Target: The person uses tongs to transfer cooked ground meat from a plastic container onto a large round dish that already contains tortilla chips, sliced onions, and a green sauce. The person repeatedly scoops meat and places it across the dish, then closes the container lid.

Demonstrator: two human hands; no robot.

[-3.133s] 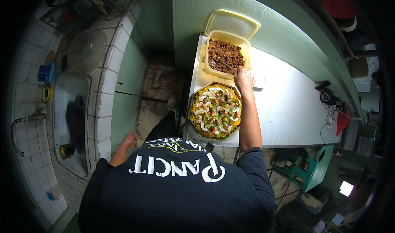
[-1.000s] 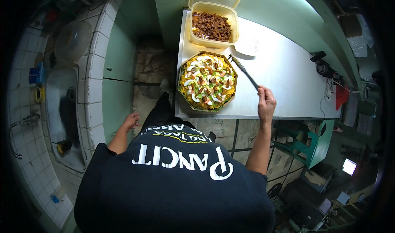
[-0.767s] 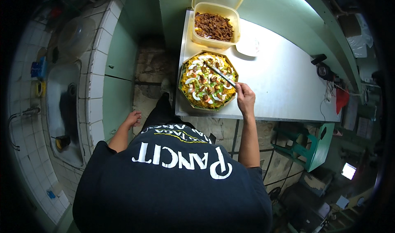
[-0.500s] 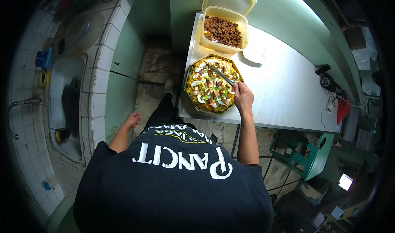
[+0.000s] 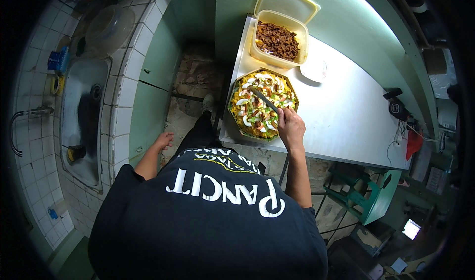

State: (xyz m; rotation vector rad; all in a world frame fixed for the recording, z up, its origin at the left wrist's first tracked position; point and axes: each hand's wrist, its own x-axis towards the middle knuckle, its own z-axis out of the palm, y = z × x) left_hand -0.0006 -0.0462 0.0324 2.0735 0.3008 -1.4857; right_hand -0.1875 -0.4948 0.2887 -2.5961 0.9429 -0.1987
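My right hand (image 5: 291, 127) is closed around the end of dark tongs (image 5: 265, 100), whose tip rests on or just above the topping of a noodle dish. Yellow noodles with egg slices, green bits and browned pieces (image 5: 257, 113) fill an eight-sided tray (image 5: 295, 93) at the table's near left corner. Behind the tray, a yellowish plastic tub (image 5: 279, 60) holds dark brown chopped meat (image 5: 277, 40); its lid (image 5: 287, 3) is tipped back against the wall. My left hand (image 5: 164, 141) hangs beside my body with its fingers loosely apart, holding nothing.
The metal-topped table (image 5: 351, 116) also bears a white dish (image 5: 313, 72) beside the tub and a dark device with cables (image 5: 397, 109) at the far right. A tiled counter with a sink (image 5: 74, 146) runs along the left. A green plastic stool (image 5: 363, 193) stands beyond the table's front edge.
My view has turned slightly, so the table sits further right in it. Over the noodle dish, my right hand and the tongs have come a little nearer to me.
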